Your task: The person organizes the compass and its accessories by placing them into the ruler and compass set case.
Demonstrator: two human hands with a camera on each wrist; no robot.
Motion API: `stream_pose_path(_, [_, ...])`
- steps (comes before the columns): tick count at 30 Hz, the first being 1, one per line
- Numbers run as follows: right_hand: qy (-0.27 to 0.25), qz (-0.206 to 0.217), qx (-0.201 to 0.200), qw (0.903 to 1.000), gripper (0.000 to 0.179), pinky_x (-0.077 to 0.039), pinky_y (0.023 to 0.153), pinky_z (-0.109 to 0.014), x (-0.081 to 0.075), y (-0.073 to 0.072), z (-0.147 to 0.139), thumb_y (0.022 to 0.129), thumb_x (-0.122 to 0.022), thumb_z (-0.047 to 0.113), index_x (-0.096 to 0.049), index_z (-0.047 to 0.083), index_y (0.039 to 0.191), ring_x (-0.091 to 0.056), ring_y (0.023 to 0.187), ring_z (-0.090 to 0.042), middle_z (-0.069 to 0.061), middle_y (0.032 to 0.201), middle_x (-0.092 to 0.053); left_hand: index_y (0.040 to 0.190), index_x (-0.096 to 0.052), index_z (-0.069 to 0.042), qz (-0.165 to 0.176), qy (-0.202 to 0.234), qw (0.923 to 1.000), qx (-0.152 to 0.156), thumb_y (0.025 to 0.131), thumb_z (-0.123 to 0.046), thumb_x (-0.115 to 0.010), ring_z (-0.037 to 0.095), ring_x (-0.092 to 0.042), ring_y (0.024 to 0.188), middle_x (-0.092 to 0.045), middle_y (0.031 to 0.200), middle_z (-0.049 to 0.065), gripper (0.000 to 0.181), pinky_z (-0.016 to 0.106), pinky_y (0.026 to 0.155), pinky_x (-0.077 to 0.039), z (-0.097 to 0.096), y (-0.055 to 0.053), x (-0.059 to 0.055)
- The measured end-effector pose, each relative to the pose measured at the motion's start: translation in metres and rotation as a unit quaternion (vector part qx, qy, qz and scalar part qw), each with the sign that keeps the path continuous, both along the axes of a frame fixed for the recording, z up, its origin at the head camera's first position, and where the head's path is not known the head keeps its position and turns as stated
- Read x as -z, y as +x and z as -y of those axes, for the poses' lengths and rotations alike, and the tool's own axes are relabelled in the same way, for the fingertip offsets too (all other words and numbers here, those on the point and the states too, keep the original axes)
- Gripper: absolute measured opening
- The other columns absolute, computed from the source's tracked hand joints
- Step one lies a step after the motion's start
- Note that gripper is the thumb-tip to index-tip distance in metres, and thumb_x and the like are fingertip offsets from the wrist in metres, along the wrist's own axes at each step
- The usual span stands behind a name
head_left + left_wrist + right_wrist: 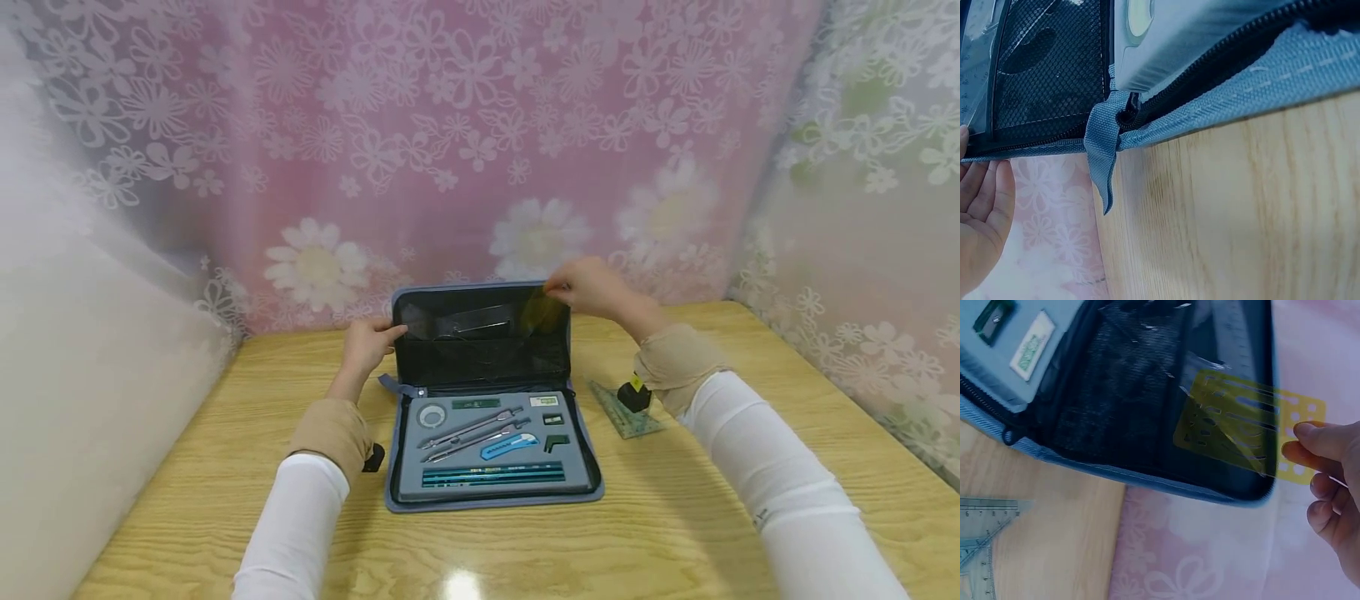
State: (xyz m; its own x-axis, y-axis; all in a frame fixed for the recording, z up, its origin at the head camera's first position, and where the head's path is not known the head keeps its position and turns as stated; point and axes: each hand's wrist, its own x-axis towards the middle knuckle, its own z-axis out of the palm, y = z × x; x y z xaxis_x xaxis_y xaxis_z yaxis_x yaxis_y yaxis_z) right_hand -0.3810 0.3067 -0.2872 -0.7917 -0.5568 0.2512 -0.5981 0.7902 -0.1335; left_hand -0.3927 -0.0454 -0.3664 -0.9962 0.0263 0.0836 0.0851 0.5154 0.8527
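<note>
A zip pencil case lies unfolded on the table, its dark lid upright at the back. My left hand holds the lid's left edge, thumb in front and the other fingers behind, as the left wrist view shows. At the lid's upper right corner, my right hand pinches a yellow see-through stencil between thumb and forefinger. Much of the stencil overlaps the clear lid pocket, where a transparent ruler shows. Below that pocket is a black mesh panel.
The case's grey tray holds compasses, a blue cutter, pencils, a tape roll, a sharpener and an eraser. Clear set squares lie right of the case. A floral curtain hangs behind the table.
</note>
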Motion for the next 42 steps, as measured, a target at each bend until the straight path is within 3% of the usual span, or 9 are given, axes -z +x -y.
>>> stream_pose_path(3, [0.029, -0.001, -0.012, 0.9995, 0.017, -0.050, 0.078, -0.042, 0.006, -0.001, 0.005, 0.090, -0.059, 0.006, -0.071, 0.002, 0.102, -0.063, 0.091, -0.028, -0.014, 0.100, -0.067, 0.121, -0.059, 0.003, -0.008, -0.009, 0.9999, 0.002, 0.090, -0.023, -0.062, 0.034, -0.064, 0.091, -0.055, 0.124, 0.022, 0.040, 0.040, 0.081, -0.051, 0.000, 0.000, 0.000])
stream_pose_path(7, [0.057, 0.027, -0.015, 0.9979, 0.018, -0.049, 0.081, -0.044, 0.014, -0.002, 0.013, 0.091, -0.056, 0.004, -0.069, 0.000, 0.103, -0.062, 0.093, -0.030, -0.016, 0.100, -0.067, 0.118, -0.062, 0.002, -0.015, -0.021, 0.9997, 0.003, 0.090, -0.024, -0.062, 0.033, -0.065, 0.089, -0.057, 0.122, 0.022, 0.038, 0.041, 0.081, -0.051, 0.000, 0.000, -0.001])
stream_pose_path(11, [0.088, 0.034, -0.017, 0.9954, 0.015, -0.050, 0.075, -0.041, 0.023, -0.003, 0.021, 0.091, -0.054, 0.003, -0.069, 0.001, 0.096, -0.063, 0.082, -0.026, -0.013, 0.091, -0.067, 0.119, -0.062, 0.002, -0.013, -0.022, 0.9997, -0.001, 0.090, -0.024, -0.062, 0.033, -0.065, 0.089, -0.057, 0.121, 0.021, 0.039, 0.040, 0.080, -0.051, 0.000, 0.002, -0.002])
stream_pose_path(17, [0.104, 0.000, -0.009, 0.9945, 0.009, -0.048, 0.059, -0.034, 0.036, 0.003, 0.028, 0.089, -0.058, 0.005, -0.063, 0.006, 0.081, -0.056, 0.062, -0.018, -0.004, 0.073, -0.061, 0.121, -0.060, 0.002, -0.004, 0.003, 1.0000, -0.002, 0.089, -0.024, -0.063, 0.033, -0.064, 0.092, -0.056, 0.122, 0.021, 0.041, 0.040, 0.081, -0.051, 0.000, 0.000, -0.002])
stream_pose_path(25, [0.096, -0.059, 0.018, 0.9935, 0.006, -0.050, 0.057, -0.037, 0.047, 0.008, 0.026, 0.085, -0.066, 0.010, -0.071, 0.011, 0.081, -0.061, 0.066, -0.021, -0.003, 0.076, -0.065, 0.119, -0.062, 0.001, -0.007, -0.001, 1.0000, -0.005, 0.090, -0.023, -0.062, 0.031, -0.064, 0.092, -0.060, 0.117, 0.020, 0.038, 0.038, 0.080, -0.052, 0.001, -0.001, 0.000])
stream_pose_path(31, [0.043, -0.054, 0.031, 0.9971, 0.012, -0.051, 0.062, -0.039, 0.039, 0.015, -0.001, 0.087, -0.064, 0.012, -0.072, 0.007, 0.095, -0.063, 0.075, -0.023, -0.008, 0.088, -0.067, 0.122, -0.060, 0.001, 0.000, -0.021, 0.9998, 0.000, 0.090, -0.027, -0.061, 0.031, -0.065, 0.091, -0.058, 0.121, 0.020, 0.041, 0.039, 0.080, -0.051, 0.000, -0.001, 0.000])
stream_pose_path(35, [0.006, -0.035, 0.053, 0.9979, 0.013, -0.051, 0.064, -0.041, 0.035, 0.020, -0.030, 0.087, -0.063, 0.009, -0.070, 0.004, 0.097, -0.064, 0.077, -0.026, -0.012, 0.090, -0.068, 0.120, -0.061, 0.001, -0.002, -0.008, 1.0000, 0.002, 0.090, -0.025, -0.062, 0.032, -0.064, 0.093, -0.058, 0.120, 0.020, 0.040, 0.039, 0.080, -0.051, -0.001, -0.001, 0.000])
stream_pose_path(42, [0.017, 0.041, 0.053, 0.9976, 0.014, -0.051, 0.070, -0.043, 0.050, 0.037, -0.074, 0.084, -0.064, 0.003, -0.068, -0.002, 0.097, -0.063, 0.082, -0.030, -0.015, 0.092, -0.066, 0.118, -0.062, 0.002, -0.009, -0.010, 0.9999, 0.002, 0.091, -0.023, -0.061, 0.033, -0.064, 0.091, -0.059, 0.118, 0.020, 0.037, 0.040, 0.081, -0.051, 0.001, 0.000, 0.000])
